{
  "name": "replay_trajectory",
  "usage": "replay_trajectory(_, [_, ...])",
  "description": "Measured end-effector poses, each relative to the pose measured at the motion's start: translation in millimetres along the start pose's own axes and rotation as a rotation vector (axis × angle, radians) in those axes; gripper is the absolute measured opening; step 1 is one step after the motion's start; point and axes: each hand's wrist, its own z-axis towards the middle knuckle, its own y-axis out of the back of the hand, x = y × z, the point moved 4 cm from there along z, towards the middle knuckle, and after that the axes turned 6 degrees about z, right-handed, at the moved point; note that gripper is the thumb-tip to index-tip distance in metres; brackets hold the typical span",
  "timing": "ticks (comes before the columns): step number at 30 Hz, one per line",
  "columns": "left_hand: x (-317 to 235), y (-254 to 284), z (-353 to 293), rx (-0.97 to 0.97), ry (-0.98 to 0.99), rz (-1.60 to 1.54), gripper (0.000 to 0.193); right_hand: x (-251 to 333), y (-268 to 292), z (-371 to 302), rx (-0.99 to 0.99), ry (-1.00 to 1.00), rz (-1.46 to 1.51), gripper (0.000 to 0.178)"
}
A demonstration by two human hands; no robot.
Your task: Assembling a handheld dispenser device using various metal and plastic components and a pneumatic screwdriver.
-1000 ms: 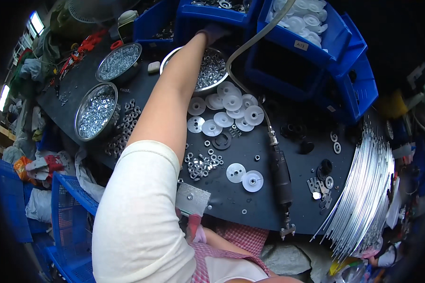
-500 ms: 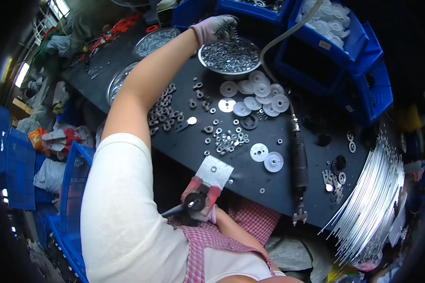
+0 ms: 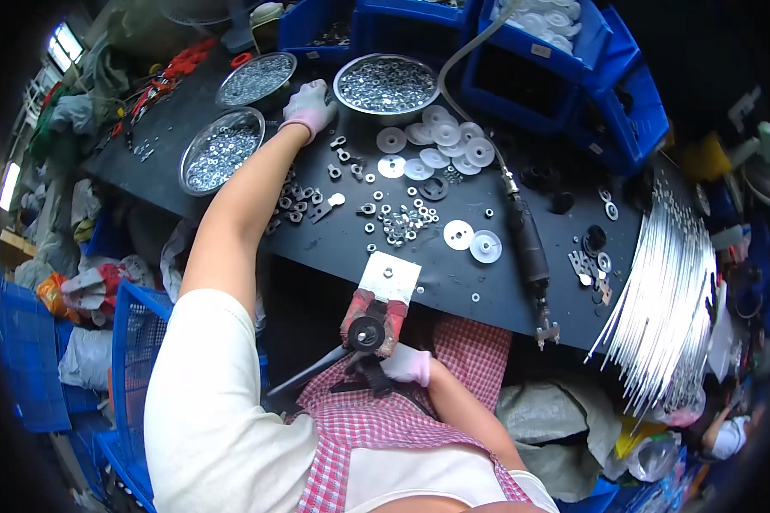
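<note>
My left hand [image 3: 310, 108], in a white and pink glove, is over the table between the bowls, left of the bowl of nuts [image 3: 387, 84]. Its fingers are curled closed; whatever they hold is hidden. At the table's front edge stands a red-jawed clamp [image 3: 373, 318] with a black round part [image 3: 366, 334] on it. A square metal plate [image 3: 390, 279] lies at the clamp's far end, with a small nut on it. Low beside the clamp is my gloved right hand [image 3: 408, 365], its fingers hidden behind black fittings.
Metal bowls of small parts [image 3: 222, 152] sit at the left. White plastic discs [image 3: 445, 135], loose nuts [image 3: 409, 224] and metal fittings [image 3: 295, 201] lie mid-table. A black air tool [image 3: 529, 244] hangs on a hose. Metal rods [image 3: 663, 299] fan out right; blue bins [image 3: 556, 43] stand behind.
My left hand has left the bowl of nuts and moved down and left, to the bowl's left side. The right hand stays by the clamp. The whole view has shifted slightly.
</note>
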Motion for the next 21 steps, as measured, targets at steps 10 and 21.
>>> replay_trajectory(10, [9,-7,26,0.045,-0.191,-0.066,0.054,39,-9,-60,-0.522,-0.101,0.521,0.053])
replay_trajectory(21, [18,24,13,-0.117,-0.08,-0.604,0.037,18,-11,-66,-0.649,0.131,0.533,0.051])
